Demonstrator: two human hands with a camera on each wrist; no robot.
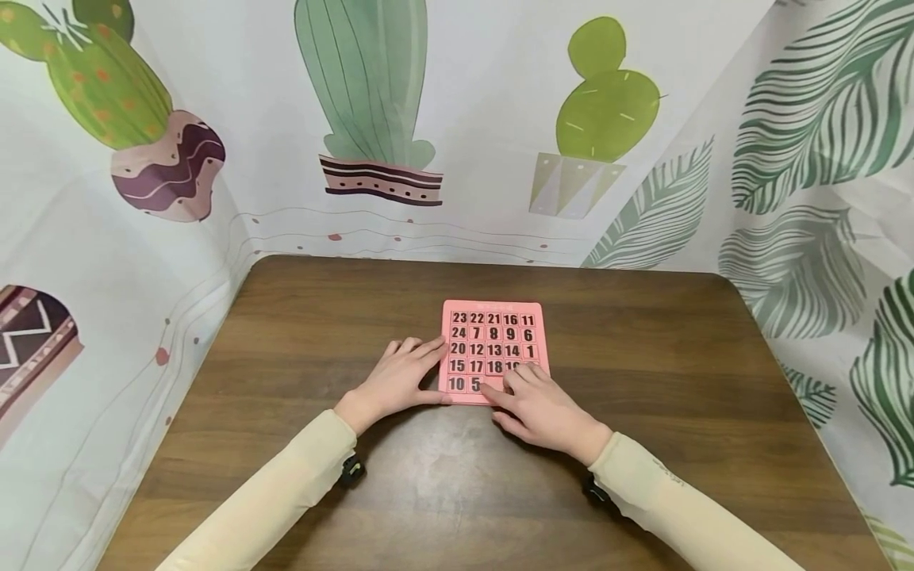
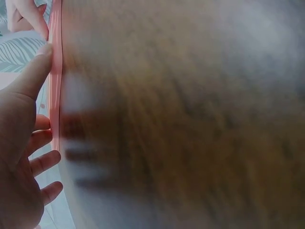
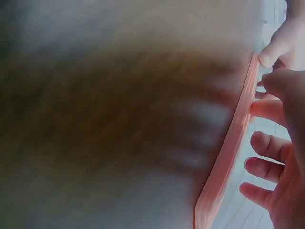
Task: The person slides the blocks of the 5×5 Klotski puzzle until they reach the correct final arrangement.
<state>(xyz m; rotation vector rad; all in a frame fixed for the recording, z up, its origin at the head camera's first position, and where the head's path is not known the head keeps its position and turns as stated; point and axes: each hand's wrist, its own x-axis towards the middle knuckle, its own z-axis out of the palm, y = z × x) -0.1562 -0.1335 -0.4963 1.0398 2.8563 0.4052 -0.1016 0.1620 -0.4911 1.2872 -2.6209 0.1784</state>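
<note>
A pink number slide puzzle (image 1: 494, 350) lies flat on the brown wooden table, its square tiles printed with black numbers. My left hand (image 1: 396, 379) rests at its left side, with the thumb at the near left corner and the fingertips along the left edge. My right hand (image 1: 546, 408) reaches over the near right part, its index fingertip touching the bottom row just right of the 5 tile. Its other fingers bend loosely and cover several tiles there. Both wrist views show the puzzle's thin pink side (image 2: 55, 81) edge-on, with the right fingers (image 3: 267, 170) spread beside it.
The wooden table (image 1: 343, 301) extends around the puzzle on all sides. Behind it and at both sides hangs white cloth (image 1: 485, 103) printed with cacti and leaves. Each sleeved wrist carries a small black device (image 1: 351, 471).
</note>
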